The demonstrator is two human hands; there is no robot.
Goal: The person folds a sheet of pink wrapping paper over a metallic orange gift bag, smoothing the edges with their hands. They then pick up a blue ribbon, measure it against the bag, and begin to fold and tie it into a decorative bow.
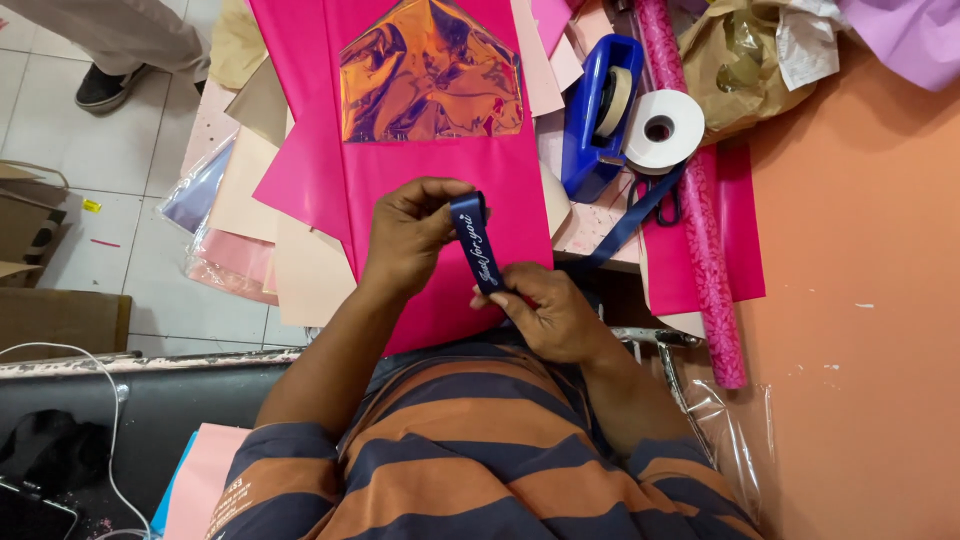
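Observation:
My left hand [408, 235] pinches the top of a folded navy blue ribbon [476, 240] with white script on it. My right hand [545, 310] grips the ribbon's lower end, so the strip runs taut between both hands. The ribbon's tail trails right toward the table edge. Below the hands lies a bright pink paper sheet [420, 170] carrying a shiny orange-purple cellophane piece [430, 70]. My striped shirt fills the lower frame.
A blue tape dispenser [598, 115], a white ribbon roll [662, 128], scissors [660, 205] and a pink patterned wrapping roll [705, 210] lie at the right. Beige and pink sheets stack at the left. An orange wall stands at the right. Another person's shoe [105, 87] is on the tiled floor.

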